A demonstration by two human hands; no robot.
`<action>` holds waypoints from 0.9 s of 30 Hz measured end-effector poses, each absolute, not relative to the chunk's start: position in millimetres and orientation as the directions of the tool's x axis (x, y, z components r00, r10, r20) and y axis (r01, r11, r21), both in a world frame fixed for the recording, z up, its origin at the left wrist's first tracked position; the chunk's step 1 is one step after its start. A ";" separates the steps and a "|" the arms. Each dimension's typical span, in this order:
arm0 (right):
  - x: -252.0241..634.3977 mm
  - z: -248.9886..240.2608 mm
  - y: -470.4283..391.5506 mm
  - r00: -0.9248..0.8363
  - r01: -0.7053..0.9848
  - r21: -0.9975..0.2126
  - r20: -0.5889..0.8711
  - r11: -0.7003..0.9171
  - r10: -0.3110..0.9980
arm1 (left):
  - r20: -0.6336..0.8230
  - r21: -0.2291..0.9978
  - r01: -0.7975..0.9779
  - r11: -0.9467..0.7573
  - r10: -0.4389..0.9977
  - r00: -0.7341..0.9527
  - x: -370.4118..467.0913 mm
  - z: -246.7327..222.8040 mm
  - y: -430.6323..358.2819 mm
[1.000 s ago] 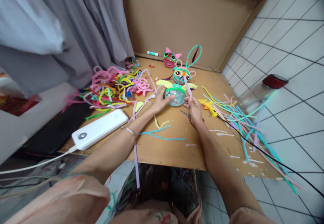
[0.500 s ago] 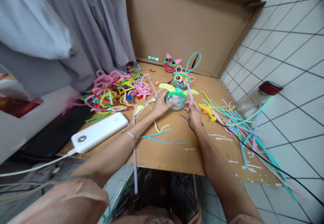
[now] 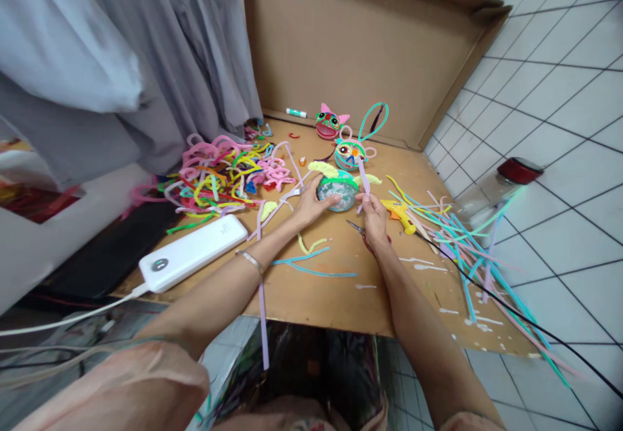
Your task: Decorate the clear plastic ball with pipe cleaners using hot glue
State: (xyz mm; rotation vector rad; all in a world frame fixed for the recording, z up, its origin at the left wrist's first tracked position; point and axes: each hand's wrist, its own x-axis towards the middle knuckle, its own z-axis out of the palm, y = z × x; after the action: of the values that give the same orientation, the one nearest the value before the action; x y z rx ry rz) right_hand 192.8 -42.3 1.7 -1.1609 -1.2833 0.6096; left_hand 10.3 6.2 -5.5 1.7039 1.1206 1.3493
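My left hand (image 3: pixel 311 204) is closed around the side of a round, clear tub-like piece (image 3: pixel 339 197) with a green rim and yellow fuzzy ear shapes, its thumb on the near face. My right hand (image 3: pixel 374 215) pinches a lilac pipe cleaner (image 3: pixel 364 176) upright at the tub's right side. Scissors (image 3: pixel 359 228) lie on the table by the right hand, their handles partly hidden beneath it. A yellow hot glue gun (image 3: pixel 402 215) rests just right of that hand. Behind the tub stands a finished-looking animal face (image 3: pixel 350 154) with pink loop ears.
A heap of colourful pipe cleaners (image 3: pixel 228 178) and a white power bank (image 3: pixel 193 253) occupy the left. Loose pipe cleaners (image 3: pixel 467 243) and a black cord lie at right, near a red-lidded jar (image 3: pixel 496 187). A pink-eared face (image 3: pixel 327 123) and glue stick (image 3: pixel 296 113) sit by the cardboard wall (image 3: pixel 360 48).
Both hands keep their hold and barely move. The top of the lilac pipe cleaner shifts very slightly, and the whole view drifts a little.
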 end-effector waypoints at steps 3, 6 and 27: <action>192.0 3.5 -43.2 0.265 0.186 -0.913 0.402 0.362 0.877 | 0.399 0.898 0.157 -0.410 0.912 0.098 10.0 -3.3 8.6; 191.6 2.9 -42.9 0.273 0.178 -0.908 0.417 0.380 0.867 | 0.427 0.892 0.114 -0.438 0.897 0.109 11.3 -2.3 9.7; 190.7 5.0 -45.5 0.273 0.194 -0.916 0.393 0.350 0.878 | 0.359 0.915 0.156 -0.373 0.927 0.113 11.8 -7.6 9.3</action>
State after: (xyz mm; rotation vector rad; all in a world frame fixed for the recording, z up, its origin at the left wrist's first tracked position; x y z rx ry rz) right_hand 190.7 -45.5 5.0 -1.1472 -1.2329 0.6317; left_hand 11.8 9.3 -7.6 1.6576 1.0729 1.3276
